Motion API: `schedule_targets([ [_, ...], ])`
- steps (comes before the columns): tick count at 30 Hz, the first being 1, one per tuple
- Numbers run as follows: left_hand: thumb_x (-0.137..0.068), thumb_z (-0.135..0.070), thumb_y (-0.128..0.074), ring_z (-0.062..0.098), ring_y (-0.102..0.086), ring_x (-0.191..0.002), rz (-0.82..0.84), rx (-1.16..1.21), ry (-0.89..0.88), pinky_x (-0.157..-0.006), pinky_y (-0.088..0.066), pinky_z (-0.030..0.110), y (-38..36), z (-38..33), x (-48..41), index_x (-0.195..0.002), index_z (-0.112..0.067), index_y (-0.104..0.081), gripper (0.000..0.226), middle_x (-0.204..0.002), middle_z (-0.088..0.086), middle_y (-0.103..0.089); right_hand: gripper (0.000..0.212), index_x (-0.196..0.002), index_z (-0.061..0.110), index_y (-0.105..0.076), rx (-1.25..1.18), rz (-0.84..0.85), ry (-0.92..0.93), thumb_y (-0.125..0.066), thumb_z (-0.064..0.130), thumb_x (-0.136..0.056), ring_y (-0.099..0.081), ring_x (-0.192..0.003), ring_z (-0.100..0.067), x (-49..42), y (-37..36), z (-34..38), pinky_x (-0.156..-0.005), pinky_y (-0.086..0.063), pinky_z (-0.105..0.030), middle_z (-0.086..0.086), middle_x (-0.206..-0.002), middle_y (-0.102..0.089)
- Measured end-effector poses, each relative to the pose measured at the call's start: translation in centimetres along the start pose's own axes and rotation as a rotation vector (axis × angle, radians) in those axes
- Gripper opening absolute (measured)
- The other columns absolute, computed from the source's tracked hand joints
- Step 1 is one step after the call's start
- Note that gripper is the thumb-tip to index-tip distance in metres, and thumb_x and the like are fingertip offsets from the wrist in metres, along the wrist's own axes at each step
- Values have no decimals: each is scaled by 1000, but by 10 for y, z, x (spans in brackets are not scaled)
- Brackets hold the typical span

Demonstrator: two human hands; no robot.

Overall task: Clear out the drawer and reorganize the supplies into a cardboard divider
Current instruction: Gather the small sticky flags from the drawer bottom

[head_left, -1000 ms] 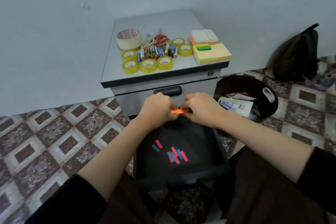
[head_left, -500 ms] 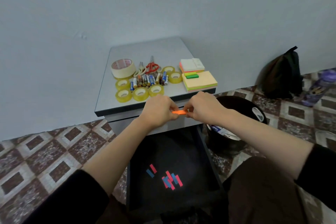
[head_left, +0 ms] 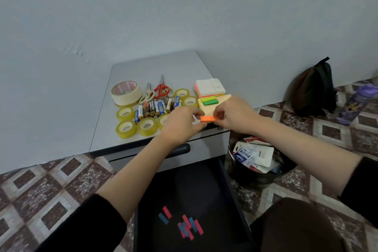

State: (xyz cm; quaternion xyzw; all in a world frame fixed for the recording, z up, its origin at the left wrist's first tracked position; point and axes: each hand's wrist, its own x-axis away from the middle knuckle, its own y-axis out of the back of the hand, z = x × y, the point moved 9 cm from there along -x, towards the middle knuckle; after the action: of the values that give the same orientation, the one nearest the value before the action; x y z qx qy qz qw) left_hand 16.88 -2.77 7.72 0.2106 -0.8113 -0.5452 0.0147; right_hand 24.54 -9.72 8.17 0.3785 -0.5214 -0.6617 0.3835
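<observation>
We pinch the orange sticky tabs [head_left: 208, 118], left hand [head_left: 180, 124] and right hand [head_left: 234, 117] at each end. They lie sideways at the near edge of the yellow note pad [head_left: 224, 100].

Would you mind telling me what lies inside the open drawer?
Loose red and blue strips lie on the drawer floor near its front. The left forearm covers its rear left corner, so anything there cannot be seen.

Cabinet top [head_left: 155, 63]: tape rolls [head_left: 125, 128] left, batteries [head_left: 152, 108] centre with scissors [head_left: 161, 90] behind them, note pads [head_left: 210, 88] right. Drawer [head_left: 231, 190] open below in front, strips [head_left: 189, 226] in it. Bin [head_left: 263, 178] on floor to the right, bag [head_left: 315, 90] behind it.
</observation>
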Motion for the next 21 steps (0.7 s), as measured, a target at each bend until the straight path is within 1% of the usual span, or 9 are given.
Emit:
schedule_targets([
  [2,-89,-28,-60,15,-55,-99,-50,-18,0,-84,-38,22,-6,4,-2,-117,-13,-64,32,-110,0,-64,24,-108,16,-71,-1,-7,-42,-58,22,-89,-60,-99,-22,-9,8,-17,-79,-42,-27,-4,-105,-70],
  [4,-93,-24,-55,19,-53,-108,-72,-40,10,-86,-35,22,-15,10,-2,-114,-10,-66,28,-113,4,-65,24,-108,15,-71,0,-3,-82,-58,19,-88,-60,-98,-21,-18,13,-32,-82,-44,-28,-3,-105,-71],
  [6,-93,-18,-53,25,-56,-108,-86,-22,35,-87,-40,28,-25,17,-1,-107,-3,-68,26,-111,9,-66,23,-105,13,-72,9,9,-100,-59,17,-88,-60,-95,-20,-26,14,-41,-78,-44,-27,-4,-101,-71],
  [8,-91,-16,-48,31,-60,-102,-105,-17,50,-83,-49,35,-32,25,-1,-99,4,-70,31,-106,15,-68,22,-103,11,-73,18,34,-98,-59,14,-87,-59,-92,-19,-34,11,-43,-74,-43,-26,-4,-99,-71],
  [9,-91,-15,-47,32,-59,-103,-102,-24,57,-82,-51,37,-36,28,-1,-100,5,-69,31,-107,16,-67,22,-103,11,-73,22,50,-92,-59,13,-87,-59,-91,-18,-38,9,-42,-73,-43,-26,-5,-99,-71],
  [12,-94,-11,-49,30,-54,-115,-101,-52,61,-87,-47,35,-42,34,-2,-113,1,-65,28,-121,12,-63,22,-104,10,-72,26,88,-74,-58,12,-87,-52,-84,-14,-45,2,-38,-68,-36,-22,-5,-101,-70],
  [15,-95,-11,-49,30,-53,-117,-105,-57,58,-89,-47,36,-43,34,-3,-116,0,-64,28,-123,12,-62,22,-104,10,-72,29,91,-66,-58,12,-87,-51,-84,-13,-49,-2,-35,-63,-36,-21,-4,-101,-70],
  [18,-96,-13,-45,27,-50,-120,-82,-71,72,-94,-42,34,-44,35,-6,-121,-2,-61,31,-128,11,-59,21,-103,11,-73,31,85,-69,-59,13,-86,-53,-85,-14,-52,-3,-35,-69,-39,-23,-3,-101,-70],
  [21,-98,-15,-42,25,-49,-121,-74,-95,80,-94,-42,33,-46,36,-7,-124,-3,-59,33,-130,9,-58,21,-102,10,-73,20,78,-73,-59,12,-86,-51,-83,-13,-53,-4,-35,-69,-38,-24,-3,-100,-70],
])
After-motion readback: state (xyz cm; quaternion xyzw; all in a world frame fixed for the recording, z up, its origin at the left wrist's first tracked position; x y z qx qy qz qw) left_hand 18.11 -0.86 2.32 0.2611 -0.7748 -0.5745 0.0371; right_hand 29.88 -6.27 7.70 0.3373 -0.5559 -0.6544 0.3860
